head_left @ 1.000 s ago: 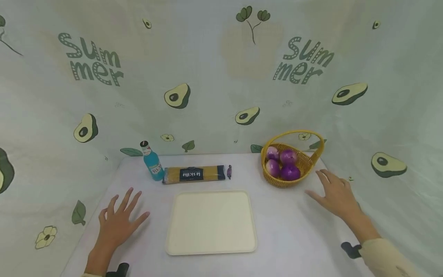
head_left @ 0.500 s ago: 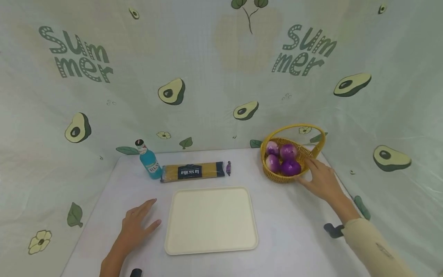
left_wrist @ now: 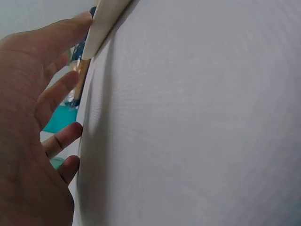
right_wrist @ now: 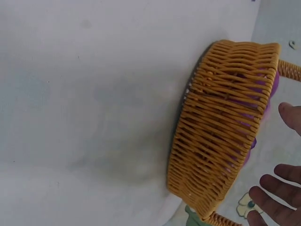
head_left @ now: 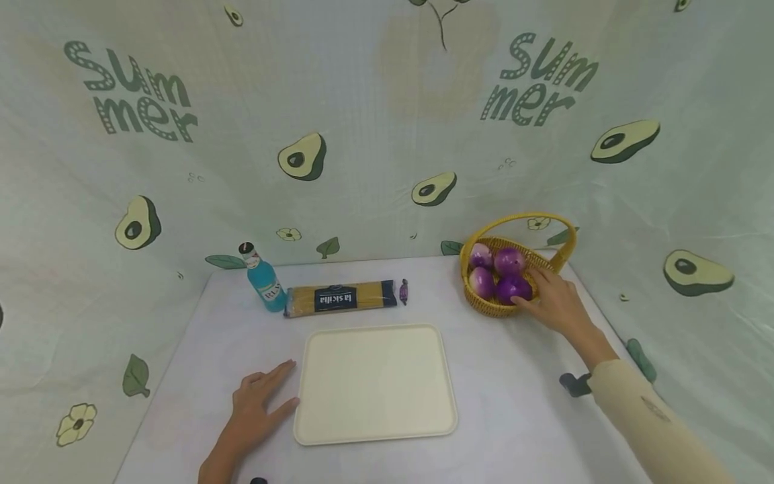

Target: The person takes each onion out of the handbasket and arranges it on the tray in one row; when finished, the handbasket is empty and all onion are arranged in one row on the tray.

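Observation:
My right hand (head_left: 556, 299) reaches over the near right rim of a yellow wicker basket (head_left: 491, 308). Its thumb is at the dark purple onion (head_left: 514, 289), and the fingers lie on that onion's right side; firm contact cannot be made out. In the right wrist view the thumb and fingers stand apart above the rim of the basket (right_wrist: 221, 127). Several purple onions (head_left: 482, 282) fill the basket. Beside the left edge of a cream tray (head_left: 375, 386) is my left hand (head_left: 250, 413), fingers extended. The left wrist view has its thumb close to the tray's rim (left_wrist: 106, 28).
Behind the tray lies a pack of spaghetti (head_left: 338, 298), with a small purple wrapped candy (head_left: 403, 292) at its right end. A blue bottle (head_left: 265, 282) stands upright at the back left. A printed curtain (head_left: 363, 87) hangs behind the white table (head_left: 520, 403).
My right hand has moved left and forward, from beside the basket to the onion at its near right. My left hand has moved right, up to the tray's left edge.

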The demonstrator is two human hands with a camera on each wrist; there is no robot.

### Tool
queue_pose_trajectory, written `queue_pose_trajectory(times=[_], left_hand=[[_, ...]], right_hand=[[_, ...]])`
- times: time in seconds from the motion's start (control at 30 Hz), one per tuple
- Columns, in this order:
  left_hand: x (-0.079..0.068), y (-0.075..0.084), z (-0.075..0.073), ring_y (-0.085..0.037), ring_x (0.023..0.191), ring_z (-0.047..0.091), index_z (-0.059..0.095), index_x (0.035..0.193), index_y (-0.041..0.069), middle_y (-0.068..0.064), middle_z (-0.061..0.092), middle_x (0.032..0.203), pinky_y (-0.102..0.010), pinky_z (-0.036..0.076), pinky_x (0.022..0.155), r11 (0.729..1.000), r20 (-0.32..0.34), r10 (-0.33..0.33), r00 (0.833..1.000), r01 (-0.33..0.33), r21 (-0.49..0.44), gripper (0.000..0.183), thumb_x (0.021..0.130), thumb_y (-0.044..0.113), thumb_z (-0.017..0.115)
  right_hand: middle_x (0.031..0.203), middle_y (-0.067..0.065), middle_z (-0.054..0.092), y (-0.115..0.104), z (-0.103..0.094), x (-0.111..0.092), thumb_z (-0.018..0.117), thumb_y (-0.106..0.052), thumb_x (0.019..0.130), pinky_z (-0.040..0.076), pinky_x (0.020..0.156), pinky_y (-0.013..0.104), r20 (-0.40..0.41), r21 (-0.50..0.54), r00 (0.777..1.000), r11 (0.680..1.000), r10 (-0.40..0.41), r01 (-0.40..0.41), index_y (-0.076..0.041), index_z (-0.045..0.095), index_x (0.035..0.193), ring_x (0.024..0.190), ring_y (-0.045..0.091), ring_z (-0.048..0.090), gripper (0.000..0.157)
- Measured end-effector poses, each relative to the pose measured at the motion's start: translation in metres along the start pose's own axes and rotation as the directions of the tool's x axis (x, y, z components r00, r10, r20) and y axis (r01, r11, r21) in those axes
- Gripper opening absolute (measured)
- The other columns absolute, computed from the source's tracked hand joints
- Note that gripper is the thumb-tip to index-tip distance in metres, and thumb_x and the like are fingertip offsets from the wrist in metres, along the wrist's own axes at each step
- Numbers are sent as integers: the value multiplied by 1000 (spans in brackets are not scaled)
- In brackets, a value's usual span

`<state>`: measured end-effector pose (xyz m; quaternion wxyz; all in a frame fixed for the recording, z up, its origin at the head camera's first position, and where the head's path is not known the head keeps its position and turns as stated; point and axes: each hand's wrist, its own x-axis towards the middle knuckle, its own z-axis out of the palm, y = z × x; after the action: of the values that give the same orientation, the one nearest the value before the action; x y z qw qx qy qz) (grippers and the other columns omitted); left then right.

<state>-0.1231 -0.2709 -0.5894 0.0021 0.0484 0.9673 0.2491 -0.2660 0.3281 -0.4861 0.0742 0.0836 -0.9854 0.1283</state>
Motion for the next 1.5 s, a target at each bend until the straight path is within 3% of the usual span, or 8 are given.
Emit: queue_pose_trajectory(times=[0.2, 0.33, 0.53, 0.8, 1.5], left_hand=[[-3, 0, -1, -31, 126, 35, 48, 149, 36, 6, 53, 148, -63, 22, 100, 1000, 24, -14, 1000, 14, -12, 64, 91, 59, 64], [-4, -2, 1, -27, 126, 34, 52, 145, 38, 10, 54, 146, -61, 21, 100, 999, -3, 10, 1000, -10, -36, 56, 92, 50, 68], [-6, -1, 8, -22, 128, 34, 57, 140, 40, 18, 52, 145, -58, 21, 101, 997, -6, 36, 999, -36, -64, 49, 93, 49, 67], [-8, 7, 5, -23, 128, 35, 60, 139, 34, 15, 54, 144, -57, 20, 102, 998, -11, 30, 999, -30, -55, 48, 93, 44, 70], [-10, 4, 14, -23, 127, 37, 59, 138, 39, 16, 56, 141, -57, 22, 102, 998, -97, 35, 995, -40, -53, 47, 93, 47, 69]], right_hand=[[143, 34, 41, 0, 7, 11, 74, -39, 90, 29, 101, 69, 34, 1, 999, 1000, 19, -19, 9, 41, 144, 131, 49, 37, 79], [143, 34, 42, 2, 9, 15, 74, -38, 90, 29, 99, 70, 38, 8, 999, 1000, -11, 11, 8, 42, 144, 131, 50, 37, 78], [142, 34, 44, 11, 9, 17, 74, -37, 90, 32, 96, 68, 45, -25, 998, 999, -41, 43, 8, 43, 144, 130, 49, 39, 77], [140, 36, 44, 11, 8, 22, 74, -39, 90, 32, 95, 66, 83, -43, 996, 999, -22, 26, 10, 41, 144, 128, 51, 39, 80], [141, 34, 45, 16, 20, 33, 77, -42, 88, 25, 98, 70, 143, -9, 990, 1000, -3, 5, 7, 43, 144, 130, 50, 37, 82]])
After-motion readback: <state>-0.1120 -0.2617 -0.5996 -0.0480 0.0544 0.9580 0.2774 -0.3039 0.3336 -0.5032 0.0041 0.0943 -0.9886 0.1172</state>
